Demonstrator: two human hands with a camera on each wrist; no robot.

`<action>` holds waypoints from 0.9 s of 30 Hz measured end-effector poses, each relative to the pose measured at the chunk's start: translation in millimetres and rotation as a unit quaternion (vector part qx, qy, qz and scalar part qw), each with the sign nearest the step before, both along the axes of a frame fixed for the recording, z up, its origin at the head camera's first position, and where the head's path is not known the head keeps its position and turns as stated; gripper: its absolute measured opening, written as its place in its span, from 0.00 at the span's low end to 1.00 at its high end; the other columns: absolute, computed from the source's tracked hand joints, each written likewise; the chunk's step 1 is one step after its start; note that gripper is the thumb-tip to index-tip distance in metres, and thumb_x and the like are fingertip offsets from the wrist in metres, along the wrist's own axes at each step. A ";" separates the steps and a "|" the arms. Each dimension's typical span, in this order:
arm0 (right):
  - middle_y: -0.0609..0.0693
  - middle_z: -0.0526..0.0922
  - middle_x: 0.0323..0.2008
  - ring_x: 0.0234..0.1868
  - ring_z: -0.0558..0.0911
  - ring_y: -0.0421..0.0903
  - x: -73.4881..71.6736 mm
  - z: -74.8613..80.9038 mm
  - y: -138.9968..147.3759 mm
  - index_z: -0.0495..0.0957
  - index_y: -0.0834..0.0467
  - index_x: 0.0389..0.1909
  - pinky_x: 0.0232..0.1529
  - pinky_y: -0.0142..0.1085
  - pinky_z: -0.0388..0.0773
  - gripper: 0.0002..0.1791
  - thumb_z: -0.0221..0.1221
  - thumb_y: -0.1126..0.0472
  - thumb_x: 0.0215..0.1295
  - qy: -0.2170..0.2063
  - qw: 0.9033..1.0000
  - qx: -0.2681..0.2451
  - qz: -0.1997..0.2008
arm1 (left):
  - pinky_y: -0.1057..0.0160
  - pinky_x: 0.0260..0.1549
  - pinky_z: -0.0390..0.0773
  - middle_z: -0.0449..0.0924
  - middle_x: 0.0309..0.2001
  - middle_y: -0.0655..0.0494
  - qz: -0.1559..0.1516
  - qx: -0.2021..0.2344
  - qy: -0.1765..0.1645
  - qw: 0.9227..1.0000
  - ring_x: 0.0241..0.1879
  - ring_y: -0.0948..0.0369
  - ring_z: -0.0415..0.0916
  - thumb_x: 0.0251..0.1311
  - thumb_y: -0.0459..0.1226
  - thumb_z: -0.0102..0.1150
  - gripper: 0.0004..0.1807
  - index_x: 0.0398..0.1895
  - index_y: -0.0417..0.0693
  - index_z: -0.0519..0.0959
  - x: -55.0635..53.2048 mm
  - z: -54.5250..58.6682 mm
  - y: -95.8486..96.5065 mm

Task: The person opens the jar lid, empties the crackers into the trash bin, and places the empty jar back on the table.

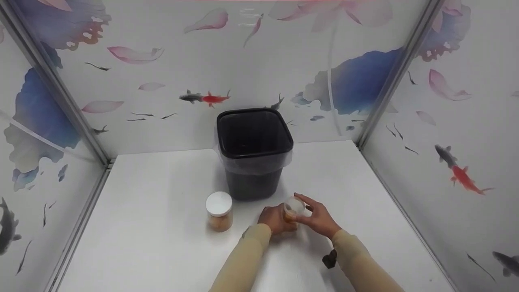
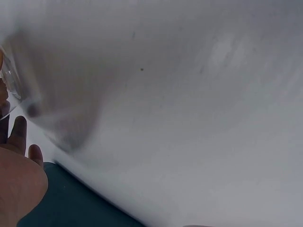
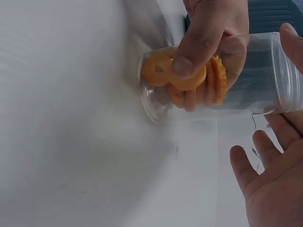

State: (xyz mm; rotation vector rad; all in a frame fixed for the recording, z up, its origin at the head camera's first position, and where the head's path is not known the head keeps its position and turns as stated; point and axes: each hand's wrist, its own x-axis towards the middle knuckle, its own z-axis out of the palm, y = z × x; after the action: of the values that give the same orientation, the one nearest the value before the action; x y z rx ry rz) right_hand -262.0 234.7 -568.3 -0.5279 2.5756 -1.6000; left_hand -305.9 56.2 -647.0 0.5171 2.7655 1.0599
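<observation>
In the head view, the left hand (image 1: 277, 219) grips a clear jar (image 1: 295, 206) just right of the frame's centre line, below the middle. The right hand (image 1: 322, 221) pinches the jar's upper end between thumb and finger. A white-lidded jar (image 1: 219, 207) stands on the worktop (image 1: 158, 202) at lower centre, left of both hands; a black bin (image 1: 255, 184) with a translucent liner (image 1: 235, 165) stands at centre.

In the left wrist view, part of the jar and some fingers show at the left edge.

In the right wrist view, the jar lies across the upper right, orange-yellow pieces (image 3: 150, 75) at its left end; the right hand's lower fingers spread at lower right.
</observation>
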 end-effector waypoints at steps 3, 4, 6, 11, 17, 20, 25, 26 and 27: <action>0.59 0.66 0.70 0.72 0.62 0.59 -10.2 -8.0 8.5 0.66 0.60 0.71 0.65 0.64 0.56 0.39 0.70 0.64 0.60 -0.004 0.999 0.006 0.036 | 0.58 0.53 0.73 0.81 0.41 0.70 -0.001 0.000 -0.005 1.000 0.45 0.63 0.75 0.41 0.53 0.79 0.34 0.53 0.54 0.77 0.9 1.2 0.1; 0.58 0.66 0.71 0.72 0.62 0.59 -14.3 -11.1 11.4 0.66 0.59 0.71 0.65 0.65 0.56 0.38 0.70 0.64 0.60 -0.004 0.999 0.010 0.049 | 0.58 0.53 0.73 0.81 0.41 0.70 -0.002 0.001 -0.006 1.000 0.45 0.62 0.75 0.41 0.53 0.79 0.34 0.53 0.54 0.77 1.2 1.5 0.3; 0.57 0.65 0.71 0.72 0.62 0.59 -23.2 -17.0 17.1 0.65 0.58 0.72 0.65 0.64 0.57 0.38 0.69 0.63 0.61 -0.002 0.997 0.026 0.074 | 0.58 0.53 0.73 0.81 0.41 0.71 0.000 0.004 -0.009 1.000 0.45 0.62 0.75 0.41 0.52 0.79 0.34 0.52 0.55 0.77 1.7 2.0 0.2; 0.56 0.64 0.72 0.72 0.62 0.56 -31.8 -17.4 22.7 0.64 0.55 0.73 0.65 0.63 0.59 0.40 0.69 0.56 0.61 -0.004 0.993 0.054 0.102 | 0.57 0.53 0.73 0.80 0.40 0.71 0.004 0.005 -0.010 1.000 0.45 0.62 0.75 0.40 0.52 0.80 0.34 0.52 0.55 0.77 1.0 2.7 -1.0; 0.59 0.66 0.71 0.71 0.63 0.57 -20.0 -16.7 8.7 0.65 0.57 0.72 0.66 0.63 0.58 0.42 0.72 0.60 0.58 -0.003 0.999 0.038 0.028 | 0.56 0.55 0.72 0.81 0.42 0.69 0.008 -0.008 -0.015 1.000 0.47 0.61 0.73 0.41 0.54 0.79 0.35 0.54 0.55 0.77 -0.4 3.0 -0.5; 0.60 0.68 0.69 0.70 0.65 0.59 -16.0 -21.3 1.9 0.67 0.59 0.71 0.65 0.63 0.58 0.42 0.73 0.64 0.55 0.000 1.000 0.009 -0.012 | 0.56 0.55 0.71 0.81 0.43 0.69 0.010 -0.015 -0.019 1.000 0.47 0.60 0.73 0.41 0.54 0.79 0.35 0.54 0.55 0.77 0.5 4.1 -0.2; 0.54 0.71 0.68 0.70 0.66 0.53 -15.8 -31.7 1.5 0.70 0.53 0.69 0.66 0.59 0.60 0.41 0.75 0.61 0.53 0.005 0.999 -0.007 -0.045 | 0.57 0.53 0.73 0.81 0.42 0.67 0.011 -0.026 -0.013 1.000 0.46 0.60 0.74 0.41 0.55 0.79 0.35 0.54 0.54 0.77 2.1 5.0 -0.3; 0.53 0.71 0.68 0.70 0.67 0.52 -15.5 -32.6 1.7 0.71 0.52 0.69 0.67 0.58 0.60 0.41 0.76 0.59 0.52 0.007 0.999 -0.006 -0.049 | 0.57 0.53 0.73 0.81 0.42 0.67 0.012 -0.026 -0.012 1.000 0.46 0.60 0.74 0.41 0.55 0.79 0.35 0.53 0.54 0.77 2.5 4.9 -0.3; 0.51 0.71 0.68 0.70 0.66 0.51 -15.2 -33.5 2.0 0.71 0.51 0.69 0.67 0.58 0.60 0.41 0.76 0.58 0.52 0.010 0.999 -0.003 -0.053 | 0.57 0.53 0.73 0.81 0.42 0.67 0.012 -0.026 -0.011 1.000 0.46 0.60 0.74 0.41 0.54 0.79 0.35 0.53 0.53 0.77 2.9 4.7 -0.2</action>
State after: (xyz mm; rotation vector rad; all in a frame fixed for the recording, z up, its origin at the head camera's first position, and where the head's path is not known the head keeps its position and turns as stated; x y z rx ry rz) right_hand -277.3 236.7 -601.8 -0.4156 2.6560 -1.6413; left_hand -303.0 56.0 -642.2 0.4640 2.7782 0.9898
